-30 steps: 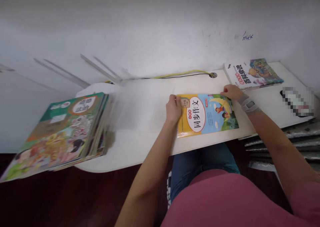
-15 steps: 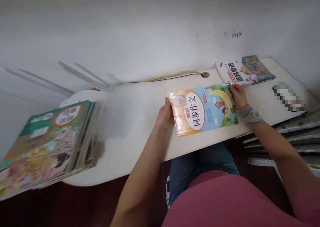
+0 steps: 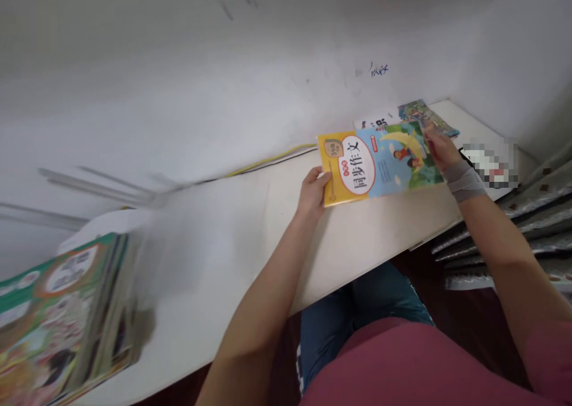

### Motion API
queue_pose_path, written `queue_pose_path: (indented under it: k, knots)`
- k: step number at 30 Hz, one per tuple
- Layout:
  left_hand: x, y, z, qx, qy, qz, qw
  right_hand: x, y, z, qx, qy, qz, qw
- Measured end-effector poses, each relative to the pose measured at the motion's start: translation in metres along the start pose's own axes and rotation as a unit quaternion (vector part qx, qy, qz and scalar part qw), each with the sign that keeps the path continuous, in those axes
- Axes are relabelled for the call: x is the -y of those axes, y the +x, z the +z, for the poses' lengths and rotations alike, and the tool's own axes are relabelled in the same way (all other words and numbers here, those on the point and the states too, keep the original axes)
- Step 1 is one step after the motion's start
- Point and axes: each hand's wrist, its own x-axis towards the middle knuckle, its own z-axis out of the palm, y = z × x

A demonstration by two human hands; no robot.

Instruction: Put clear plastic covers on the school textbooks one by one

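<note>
A yellow, blue and green book (image 3: 379, 164) is held up above the white table between both hands, its front cover facing me. My left hand (image 3: 314, 190) grips its left edge, thumb on the cover. At the opposite edge, my right hand (image 3: 440, 148) is closed on the green side, with a greyish band round the wrist. Behind the held book lies another book (image 3: 424, 115) with a white and colourful cover, partly hidden by it.
A stack of books (image 3: 58, 322) with a green-topped cover stands at the left. A phone-like object (image 3: 489, 164), partly pixelated, lies on the right of the table (image 3: 214, 275). A yellow cable (image 3: 272, 157) runs along the wall. Wrapped grey items (image 3: 536, 215) are at the right.
Both hands have raised the book from near the tabletop, and it now overlaps the book behind it. The camera view has turned to the right.
</note>
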Motion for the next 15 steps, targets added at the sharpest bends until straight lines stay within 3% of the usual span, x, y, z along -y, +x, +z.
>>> queue_pose_path:
  k: [4, 8, 11, 15]
  knots:
    - [0.007, 0.056, 0.058, -0.019, -0.008, 0.001, 1.0, -0.009, 0.006, -0.038, -0.115, -0.012, 0.0, 0.993]
    - [0.01, 0.101, 0.105, -0.045, 0.041, 0.004, 0.998, -0.031, -0.015, -0.048, -0.222, -0.081, -0.032, 0.971]
    - [0.014, 0.126, 0.127, -0.039, 0.084, 0.008, 0.996, -0.038, -0.029, -0.037, -0.193, -0.222, -0.131, 0.947]
    - [0.021, 0.145, 0.137, -0.016, 0.185, 0.018, 0.983, -0.034, -0.04, -0.018, -0.061, -0.377, -0.256, 0.888]
